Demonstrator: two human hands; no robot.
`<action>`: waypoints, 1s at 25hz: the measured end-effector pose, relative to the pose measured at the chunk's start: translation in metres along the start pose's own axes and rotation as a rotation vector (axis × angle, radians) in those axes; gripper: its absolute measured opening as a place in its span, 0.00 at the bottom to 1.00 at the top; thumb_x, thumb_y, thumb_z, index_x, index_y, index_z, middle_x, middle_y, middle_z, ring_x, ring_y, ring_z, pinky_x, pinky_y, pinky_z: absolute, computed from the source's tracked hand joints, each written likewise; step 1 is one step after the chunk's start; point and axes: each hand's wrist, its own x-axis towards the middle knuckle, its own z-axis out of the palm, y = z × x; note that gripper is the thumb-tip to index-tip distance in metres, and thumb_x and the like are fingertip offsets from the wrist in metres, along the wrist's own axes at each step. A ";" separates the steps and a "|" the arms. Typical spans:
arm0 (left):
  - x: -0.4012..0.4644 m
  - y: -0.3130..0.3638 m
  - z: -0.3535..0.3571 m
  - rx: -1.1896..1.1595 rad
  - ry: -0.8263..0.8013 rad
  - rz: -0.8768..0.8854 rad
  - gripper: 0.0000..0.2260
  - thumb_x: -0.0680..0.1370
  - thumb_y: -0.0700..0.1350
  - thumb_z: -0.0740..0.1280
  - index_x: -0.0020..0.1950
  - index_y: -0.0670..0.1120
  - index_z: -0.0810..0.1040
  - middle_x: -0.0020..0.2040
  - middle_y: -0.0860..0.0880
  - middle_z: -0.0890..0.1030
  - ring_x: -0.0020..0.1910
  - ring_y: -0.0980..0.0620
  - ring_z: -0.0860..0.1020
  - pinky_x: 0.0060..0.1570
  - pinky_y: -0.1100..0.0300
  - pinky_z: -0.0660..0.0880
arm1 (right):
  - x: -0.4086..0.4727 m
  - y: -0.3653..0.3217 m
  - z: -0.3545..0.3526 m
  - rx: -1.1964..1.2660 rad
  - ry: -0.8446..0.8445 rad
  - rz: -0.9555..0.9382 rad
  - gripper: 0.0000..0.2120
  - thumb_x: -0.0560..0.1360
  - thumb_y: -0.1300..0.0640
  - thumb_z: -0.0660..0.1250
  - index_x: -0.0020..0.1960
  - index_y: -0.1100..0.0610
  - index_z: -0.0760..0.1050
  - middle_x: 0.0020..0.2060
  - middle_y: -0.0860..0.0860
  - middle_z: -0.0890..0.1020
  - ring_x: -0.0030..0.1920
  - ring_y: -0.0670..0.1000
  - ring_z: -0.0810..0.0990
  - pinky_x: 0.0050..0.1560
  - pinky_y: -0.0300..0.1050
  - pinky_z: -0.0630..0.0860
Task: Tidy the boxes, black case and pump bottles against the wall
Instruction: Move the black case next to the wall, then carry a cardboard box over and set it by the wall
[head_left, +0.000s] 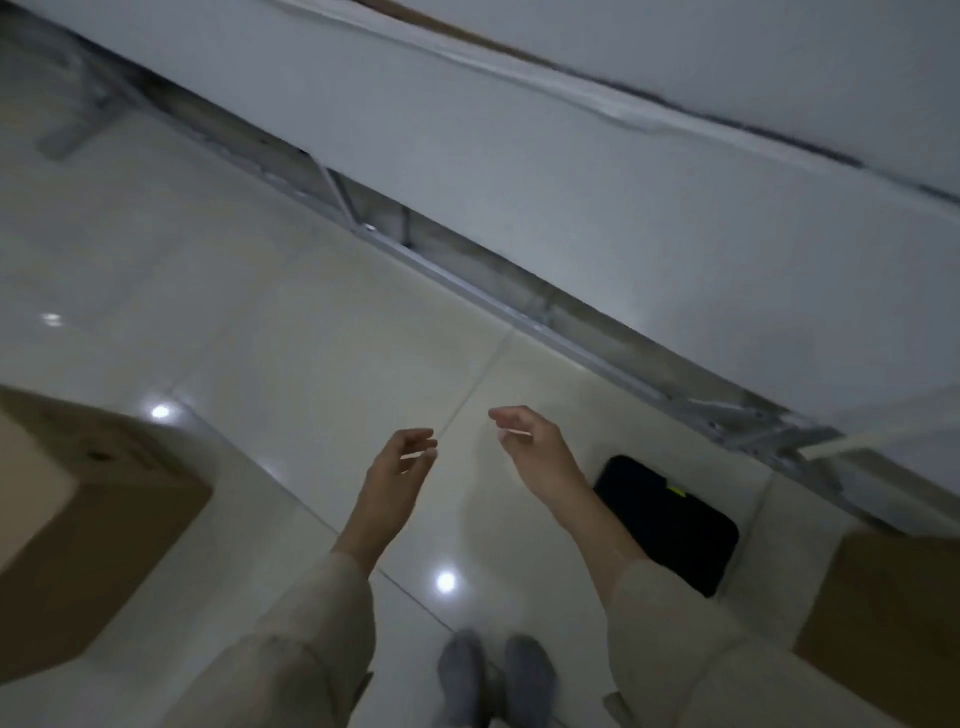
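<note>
Here, flat black case (670, 525), rounded corners

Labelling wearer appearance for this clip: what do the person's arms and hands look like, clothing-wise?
Both arms wear loose, long beige sleeves: left sleeve, right sleeve, each ending short of the wrist. The left hand and right hand are bare: no gloves, and no rings, watch or markings that I can make out in the blurred frame. Grey socks show below.

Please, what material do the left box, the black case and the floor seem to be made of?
Left box: looks like brown cardboard, matte, with folded edges.
Black case: dark and matte, maybe fabric or plastic; too blurred to tell.
Floor: glossy pale tiles, with grout lines and lamp reflections.
</note>
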 end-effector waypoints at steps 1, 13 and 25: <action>-0.004 -0.001 -0.012 0.009 0.023 -0.003 0.09 0.78 0.43 0.62 0.57 0.48 0.73 0.54 0.48 0.79 0.55 0.50 0.77 0.49 0.65 0.71 | -0.002 -0.011 0.005 -0.010 -0.020 -0.016 0.12 0.77 0.63 0.59 0.54 0.50 0.76 0.52 0.50 0.78 0.54 0.48 0.76 0.54 0.39 0.69; -0.085 -0.083 -0.285 -0.225 0.734 -0.182 0.05 0.78 0.40 0.60 0.52 0.45 0.75 0.51 0.45 0.78 0.56 0.44 0.76 0.53 0.56 0.68 | -0.030 -0.137 0.262 -0.242 -0.460 -0.263 0.12 0.76 0.62 0.60 0.46 0.47 0.76 0.51 0.50 0.81 0.47 0.47 0.77 0.42 0.29 0.70; -0.123 -0.240 -0.473 -0.279 0.836 -0.340 0.10 0.79 0.42 0.60 0.56 0.41 0.76 0.51 0.47 0.77 0.53 0.51 0.73 0.51 0.60 0.65 | -0.046 -0.101 0.506 -0.399 -0.470 -0.149 0.11 0.76 0.64 0.60 0.56 0.58 0.76 0.49 0.52 0.77 0.50 0.51 0.76 0.49 0.40 0.70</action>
